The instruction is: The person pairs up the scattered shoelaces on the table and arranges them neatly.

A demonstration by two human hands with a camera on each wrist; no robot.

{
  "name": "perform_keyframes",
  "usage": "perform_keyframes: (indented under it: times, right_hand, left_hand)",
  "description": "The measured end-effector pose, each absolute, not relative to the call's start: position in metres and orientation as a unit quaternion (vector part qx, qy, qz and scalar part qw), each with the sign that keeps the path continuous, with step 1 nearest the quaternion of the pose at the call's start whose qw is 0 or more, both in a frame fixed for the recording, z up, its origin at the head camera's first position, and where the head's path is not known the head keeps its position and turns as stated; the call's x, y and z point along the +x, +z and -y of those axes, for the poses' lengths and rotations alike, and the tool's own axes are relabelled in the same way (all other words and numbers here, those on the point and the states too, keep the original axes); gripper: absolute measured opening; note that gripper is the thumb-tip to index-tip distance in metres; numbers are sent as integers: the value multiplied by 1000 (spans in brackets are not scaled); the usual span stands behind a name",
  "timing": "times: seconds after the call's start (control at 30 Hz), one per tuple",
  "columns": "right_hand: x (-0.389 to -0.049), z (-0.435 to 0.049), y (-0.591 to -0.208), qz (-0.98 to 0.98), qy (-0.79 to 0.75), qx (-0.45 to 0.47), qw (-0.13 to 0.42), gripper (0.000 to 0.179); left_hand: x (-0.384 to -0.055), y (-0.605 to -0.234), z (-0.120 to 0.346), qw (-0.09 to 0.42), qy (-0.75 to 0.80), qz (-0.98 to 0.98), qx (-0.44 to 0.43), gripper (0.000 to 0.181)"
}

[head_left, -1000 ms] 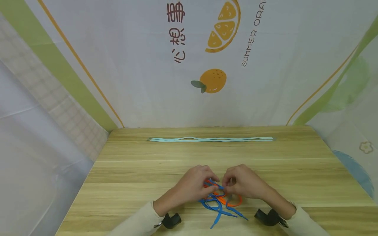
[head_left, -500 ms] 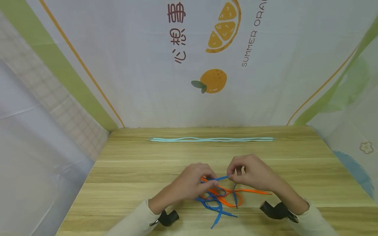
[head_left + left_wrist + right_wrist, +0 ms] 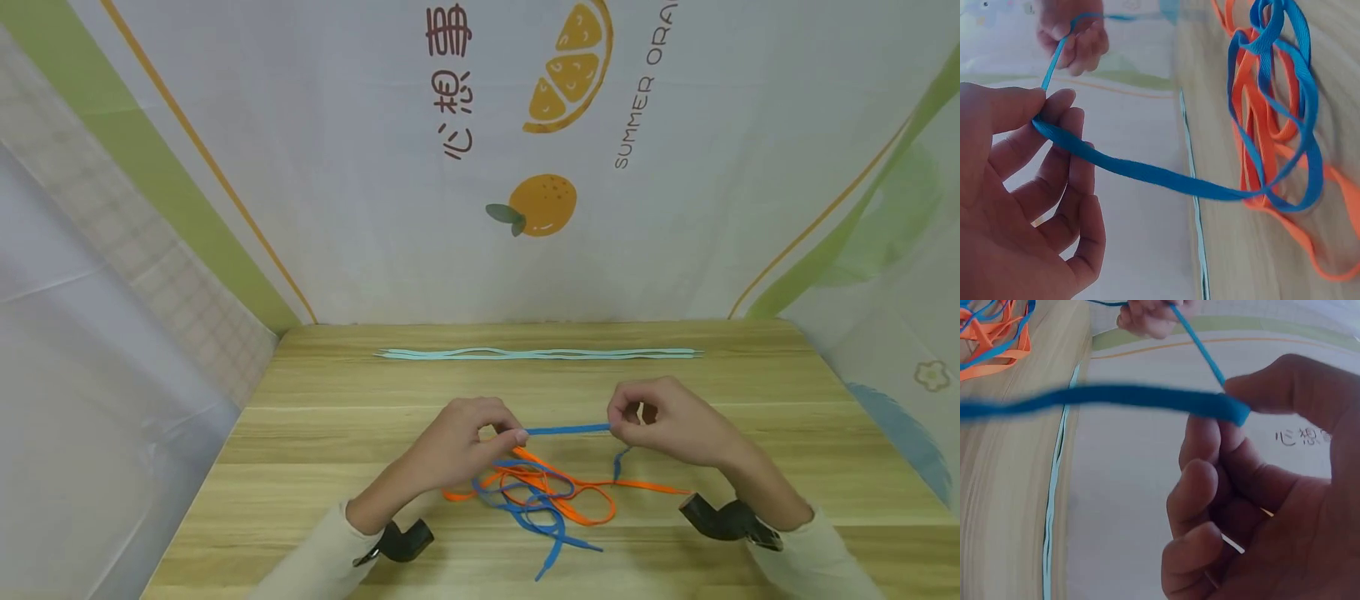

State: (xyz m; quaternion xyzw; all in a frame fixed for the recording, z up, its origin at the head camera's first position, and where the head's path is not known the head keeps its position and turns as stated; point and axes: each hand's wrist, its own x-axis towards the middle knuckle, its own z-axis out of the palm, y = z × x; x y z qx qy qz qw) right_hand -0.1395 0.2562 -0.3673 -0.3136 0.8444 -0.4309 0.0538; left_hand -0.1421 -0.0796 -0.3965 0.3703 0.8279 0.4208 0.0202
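Note:
A blue shoelace (image 3: 567,430) is stretched level between my two hands, raised over the table. My left hand (image 3: 468,440) pinches it between thumb and forefinger; in the left wrist view the blue lace (image 3: 1147,174) runs on from those fingers down to the pile. With thumb and fingertips my right hand (image 3: 670,419) pinches the lace farther along, and its loose end (image 3: 618,465) dangles below. Under the hands an orange shoelace (image 3: 592,518) lies in loops, tangled with the rest of the blue lace. Two blue tips point toward the front edge.
Pale mint shoelaces (image 3: 540,355) lie straight side by side along the back of the wooden table (image 3: 337,467). Behind stands a white cloth (image 3: 375,208) printed with oranges and lettering. A black wrist mount (image 3: 405,542) juts from each sleeve.
Both hands have risen from the pile and moved apart, drawing a length of blue lace out between them. The orange lace's end now lies out to the right.

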Motion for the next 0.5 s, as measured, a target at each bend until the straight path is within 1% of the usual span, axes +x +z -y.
perform_keyframes:
  times: [0.13, 0.27, 0.5]
  right_hand:
    - [-142, -262, -369, -839, -445, -304, 81, 19]
    - [-144, -267, -368, -840, -448, -290, 99, 18]
    - [-148, -276, -370, -845, -449, -274, 93, 17]
  left_hand:
    - [-143, -392, 89, 36, 433, -829, 351, 16]
    - [-143, -390, 99, 40, 440, -831, 339, 17]
    - [-140, -386, 111, 39, 437, -839, 321, 17]
